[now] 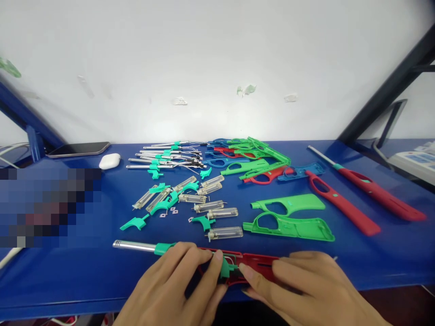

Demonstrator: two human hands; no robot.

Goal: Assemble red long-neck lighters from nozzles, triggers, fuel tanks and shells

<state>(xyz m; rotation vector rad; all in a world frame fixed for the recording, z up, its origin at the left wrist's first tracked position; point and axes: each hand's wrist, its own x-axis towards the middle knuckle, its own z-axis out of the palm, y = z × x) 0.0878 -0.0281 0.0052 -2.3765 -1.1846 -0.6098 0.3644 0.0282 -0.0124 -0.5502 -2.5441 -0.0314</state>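
Both my hands are on a red lighter casing half at the table's front edge, its inside facing up. A metal lighter tube with a green collar sticks out to its left. My left hand is closed around the casing's neck, fingers over the collar and beside a green trigger seated in the casing. My right hand grips the casing's handle end, its thumb close to the trigger's right tip. The fingers hide parts of the casing.
Behind lie clear fuel tanks, loose green triggers, metal tube assemblies and green casing halves. At right are a red casing and a red lighter. A phone and white earbud case sit back left.
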